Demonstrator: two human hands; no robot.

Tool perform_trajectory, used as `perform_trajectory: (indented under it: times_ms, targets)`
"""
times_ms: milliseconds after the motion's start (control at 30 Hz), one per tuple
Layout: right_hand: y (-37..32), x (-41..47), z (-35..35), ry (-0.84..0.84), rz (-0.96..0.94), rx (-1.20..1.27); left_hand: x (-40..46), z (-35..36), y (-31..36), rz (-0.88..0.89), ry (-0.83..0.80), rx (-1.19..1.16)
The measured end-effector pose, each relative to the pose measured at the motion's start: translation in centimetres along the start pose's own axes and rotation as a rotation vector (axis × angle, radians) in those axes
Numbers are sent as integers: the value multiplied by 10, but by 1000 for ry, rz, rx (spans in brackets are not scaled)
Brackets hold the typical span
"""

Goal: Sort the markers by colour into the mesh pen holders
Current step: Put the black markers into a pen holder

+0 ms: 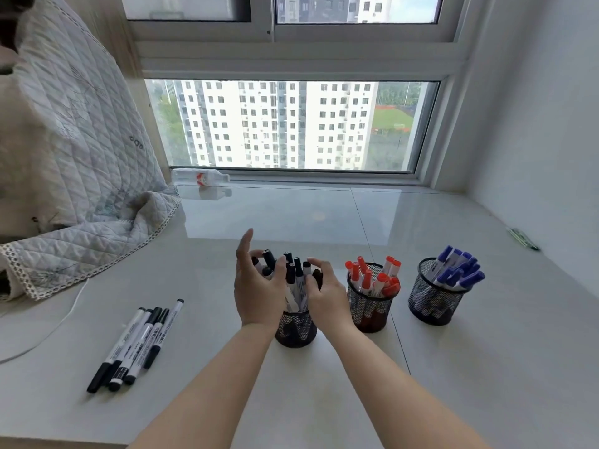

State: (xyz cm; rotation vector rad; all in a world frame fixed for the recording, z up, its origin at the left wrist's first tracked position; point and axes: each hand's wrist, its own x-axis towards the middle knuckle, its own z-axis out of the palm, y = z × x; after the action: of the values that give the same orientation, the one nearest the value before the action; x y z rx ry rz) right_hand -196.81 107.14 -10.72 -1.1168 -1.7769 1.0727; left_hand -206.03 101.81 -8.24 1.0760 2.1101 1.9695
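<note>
Three black mesh holders stand in a row on the white sill. The left holder carries black-capped markers. My left hand is at the bundle's left side, fingers loosely curved around the markers. My right hand is at the bundle's right side, fingers bent toward the caps. The middle holder is filled with red markers. Blue markers fill the right holder. Several black markers lie loose on the surface at the left.
A quilted blanket hangs over the left side of the sill, with a white cable running beneath it. A plastic bottle lies by the window. A green pen rests near the right wall.
</note>
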Motion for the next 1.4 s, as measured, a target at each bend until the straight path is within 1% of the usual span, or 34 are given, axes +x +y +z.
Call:
perform_trajectory:
  times_ms: [100,267,367,467,567,633,667,700,767,833,933,1000,1067,1100,1167,1267,1333,1400]
  targets:
    - [0,1,-2,-7,-16,-23,-2,-4,-2,129,-73,71]
    - [-2,2,-3,-34,-17,-7,-3,-6,-8,247,-121,153]
    - [-4,3,-5,-44,-25,-9,-4,-10,-14,348,-182,300]
    - [-4,3,-7,-69,-44,-44,-7,-16,-22,475,-145,438]
    - [-8,5,-10,-82,-26,-86,-7,-19,-18,488,-137,525]
    - [-13,5,-10,-49,-23,-123,-6,-25,-15,464,-205,607]
    - [-17,3,-8,9,-50,-169,-6,-31,-16,455,-252,655]
    - [-22,0,-6,91,-105,-213,-6,-37,-18,452,-291,692]
    - [-36,-11,0,246,-288,-251,-8,-53,-27,447,-310,707]
    - [-52,-23,12,308,-490,-248,-7,-73,-38,392,-277,649]
    - [-67,-40,39,283,-750,-223,1,-110,-63,261,-160,621]
    - [-68,-50,60,186,-828,-212,10,-135,-83,123,-95,675]
    - [-63,-57,81,37,-786,-208,19,-157,-101,-29,-57,768]
    - [-58,-59,92,-47,-720,-219,23,-168,-109,-87,-53,819]
    - [-49,-59,115,-220,-518,-265,30,-183,-123,-182,-76,888]
    - [-37,-52,149,-404,-200,-328,40,-192,-140,-276,-151,957]
    - [-32,-48,169,-510,-62,-324,43,-193,-148,-334,-169,988]
    - [-29,-46,184,-571,21,-310,44,-192,-154,-364,-163,993]
